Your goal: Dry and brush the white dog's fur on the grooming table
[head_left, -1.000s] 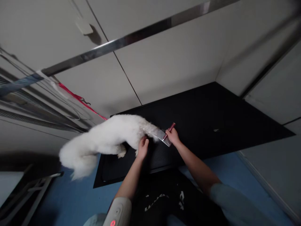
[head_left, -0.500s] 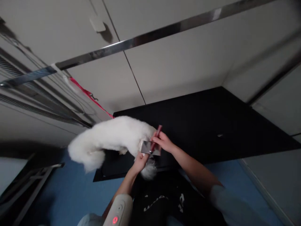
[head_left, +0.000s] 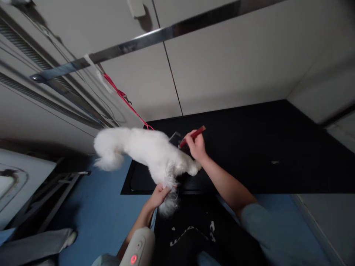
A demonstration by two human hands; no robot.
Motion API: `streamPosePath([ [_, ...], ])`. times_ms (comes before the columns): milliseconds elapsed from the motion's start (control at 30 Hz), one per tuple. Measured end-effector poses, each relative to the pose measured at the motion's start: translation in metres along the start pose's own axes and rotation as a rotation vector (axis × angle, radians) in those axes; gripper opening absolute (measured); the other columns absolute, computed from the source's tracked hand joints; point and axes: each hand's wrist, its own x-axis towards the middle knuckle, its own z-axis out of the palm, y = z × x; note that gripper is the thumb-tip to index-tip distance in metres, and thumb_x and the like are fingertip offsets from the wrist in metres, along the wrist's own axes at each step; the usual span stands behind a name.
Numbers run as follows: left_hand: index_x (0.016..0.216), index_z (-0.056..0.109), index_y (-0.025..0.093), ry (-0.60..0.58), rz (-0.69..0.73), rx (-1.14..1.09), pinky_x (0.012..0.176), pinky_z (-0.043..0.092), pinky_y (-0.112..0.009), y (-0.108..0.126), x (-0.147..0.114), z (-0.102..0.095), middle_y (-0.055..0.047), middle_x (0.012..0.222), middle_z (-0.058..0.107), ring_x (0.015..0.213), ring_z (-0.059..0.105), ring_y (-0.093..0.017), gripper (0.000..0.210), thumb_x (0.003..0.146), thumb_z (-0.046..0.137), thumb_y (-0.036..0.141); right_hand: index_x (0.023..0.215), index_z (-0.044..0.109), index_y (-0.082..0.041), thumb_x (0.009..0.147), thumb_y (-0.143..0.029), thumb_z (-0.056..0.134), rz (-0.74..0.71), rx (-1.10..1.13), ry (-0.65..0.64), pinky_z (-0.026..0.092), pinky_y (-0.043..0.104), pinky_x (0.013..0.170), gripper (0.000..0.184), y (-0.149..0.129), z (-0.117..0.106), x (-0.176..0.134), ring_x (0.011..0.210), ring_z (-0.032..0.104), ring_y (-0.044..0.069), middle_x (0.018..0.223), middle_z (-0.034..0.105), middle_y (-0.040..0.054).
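A white fluffy dog (head_left: 138, 146) stands on a black tabletop (head_left: 244, 147), its rump toward me and its head to the left. My left hand (head_left: 158, 195) is closed around the base of its long-haired tail (head_left: 169, 205), which hangs over the table's near edge. In my right hand (head_left: 196, 146) is a slicker brush (head_left: 197, 133) with a red handle, gripped in closed fingers. The brush's flat head is just beyond the dog's hip; whether it touches the fur I cannot tell.
A red leash (head_left: 122, 94) runs from a metal bar (head_left: 144, 41) down to the dog. Ribbed hoses (head_left: 30, 48) line the left wall. A white device with a red light (head_left: 138, 247) is low in front of me. Another person's leg (head_left: 47, 244) shows at lower left.
My right hand has lifted the brush away from the tail area to the dog's far side. My left hand keeps hold of the tail, slightly lower. The view has shifted.
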Motion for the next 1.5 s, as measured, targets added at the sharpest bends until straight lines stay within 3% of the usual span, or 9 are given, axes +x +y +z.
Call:
streamPosePath([
  [100,0.074,0.072,0.012,-0.041,-0.034,-0.155,0.049,0.032,-0.021,-0.009,0.000,-0.005,-0.003,0.059,0.059,0.052,0.045,-0.009,0.029,0.064,0.083,0.036,0.085,0.055,-0.022,0.077,-0.040,0.069,0.025,-0.040,-0.360,0.050,0.031,0.067,0.024,-0.004,0.005,0.003,0.069,0.058,0.016,0.077,0.062,0.0005],
  [267,0.075,0.068,0.013,-0.200,-0.107,-0.436,0.040,0.017,-0.019,-0.023,-0.004,-0.018,0.008,0.042,0.033,0.038,0.021,-0.004,0.025,0.065,0.081,0.032,0.089,0.053,-0.025,0.083,-0.044,0.060,0.002,-0.061,0.061,0.051,0.035,0.070,0.021,-0.011,0.008,0.014,0.077,0.059,0.021,0.082,0.061,0.0042],
  [400,0.069,0.064,0.014,-0.398,-0.111,-0.580,0.038,0.018,-0.018,-0.027,-0.004,-0.024,0.011,0.040,0.023,0.035,0.017,-0.003,0.018,0.069,0.076,0.028,0.085,0.057,-0.023,0.076,-0.035,0.069,0.063,-0.071,-0.450,0.050,0.031,0.063,0.019,-0.009,0.017,0.011,0.066,0.058,0.017,0.074,0.061,0.0004],
  [567,0.063,0.060,0.014,-0.438,-0.120,-0.670,0.038,0.020,-0.017,-0.028,-0.002,-0.023,0.009,0.042,0.022,0.036,0.017,-0.003,0.015,0.074,0.069,0.020,0.090,0.052,-0.022,0.084,-0.034,0.059,0.011,-0.026,0.016,0.050,0.029,0.069,0.015,-0.006,0.023,0.025,0.070,0.059,0.015,0.079,0.061,-0.0003],
  [733,0.063,0.060,0.014,-0.480,-0.141,-0.681,0.037,0.019,-0.017,-0.030,0.002,-0.024,0.010,0.040,0.020,0.034,0.015,-0.002,0.015,0.073,0.070,0.020,0.087,0.056,-0.021,0.079,-0.032,0.065,0.069,-0.055,-0.423,0.049,0.029,0.064,0.016,-0.004,0.026,0.019,0.065,0.058,0.015,0.074,0.061,-0.0008],
  [900,0.064,0.061,0.014,-0.462,-0.149,-0.686,0.036,0.019,-0.016,-0.034,0.006,-0.029,0.010,0.040,0.021,0.034,0.016,-0.002,0.014,0.072,0.071,0.020,0.093,0.052,-0.022,0.084,-0.033,0.058,-0.005,-0.065,0.052,0.050,0.030,0.071,0.015,-0.006,0.025,0.025,0.072,0.060,0.015,0.083,0.062,0.0007],
  [1067,0.066,0.062,0.013,-0.458,-0.170,-0.658,0.037,0.019,-0.018,-0.031,0.010,-0.032,0.009,0.040,0.025,0.034,0.020,-0.003,0.016,0.071,0.074,0.024,0.088,0.056,-0.023,0.081,-0.034,0.064,0.067,-0.125,-0.319,0.050,0.029,0.064,0.016,-0.004,0.022,0.010,0.066,0.058,0.015,0.076,0.062,-0.0003],
  [1367,0.061,0.056,0.015,-0.483,-0.217,-0.645,0.036,0.019,-0.017,-0.020,0.014,-0.034,0.010,0.037,0.019,0.032,0.015,-0.003,0.019,0.070,0.071,0.023,0.089,0.055,-0.022,0.082,-0.036,0.063,0.128,-0.109,-0.214,0.050,0.029,0.064,0.017,0.006,0.020,-0.007,0.066,0.059,0.015,0.076,0.062,-0.0004],
  [1500,0.062,0.055,0.016,-0.502,-0.246,-0.674,0.036,0.019,-0.016,-0.019,0.013,-0.036,0.010,0.038,0.020,0.033,0.013,-0.003,0.018,0.069,0.070,0.022,0.092,0.053,-0.023,0.084,-0.039,0.060,0.086,-0.084,0.131,0.052,0.030,0.071,0.019,0.007,0.012,-0.008,0.074,0.060,0.017,0.083,0.062,0.0015],
])
